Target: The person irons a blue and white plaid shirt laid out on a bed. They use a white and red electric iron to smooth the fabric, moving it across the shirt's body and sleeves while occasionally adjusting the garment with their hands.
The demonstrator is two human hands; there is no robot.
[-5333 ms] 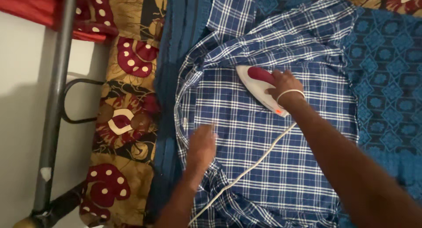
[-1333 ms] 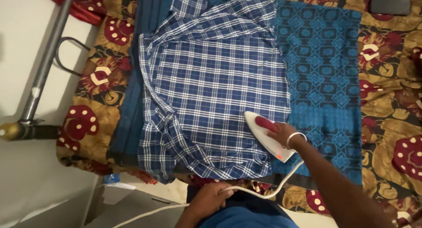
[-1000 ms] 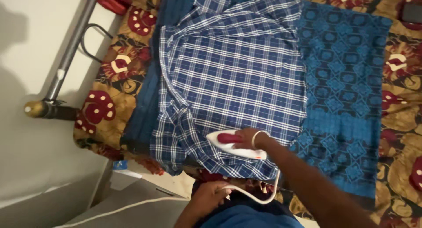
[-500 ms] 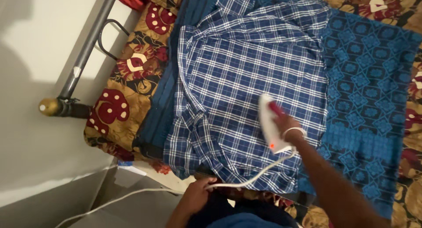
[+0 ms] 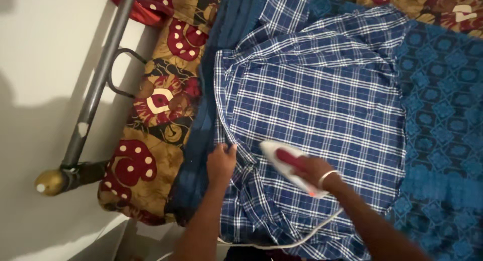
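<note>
A blue and white checked shirt (image 5: pixel 322 100) lies spread flat on a blue patterned cloth (image 5: pixel 443 115). My right hand (image 5: pixel 309 170) grips the red handle of a white electric iron (image 5: pixel 282 163), which rests on the shirt's lower part with its tip pointing left. A white bangle circles that wrist. My left hand (image 5: pixel 221 163) lies on the shirt's left edge, fingers pressing down the fabric just left of the iron's tip. The iron's white cord (image 5: pixel 307 236) trails down off the near edge.
Under the blue cloth is a bed cover (image 5: pixel 151 120) in brown and red with dotted shapes. A grey metal bed rail (image 5: pixel 95 95) with a brass knob (image 5: pixel 48 183) runs along the left, beside a pale wall. Folded dark blue fabric (image 5: pixel 201 120) borders the shirt's left side.
My left hand has let go of the cord and moved up onto the shirt's left edge. The iron has shifted left and turned, its tip now pointing toward that hand.
</note>
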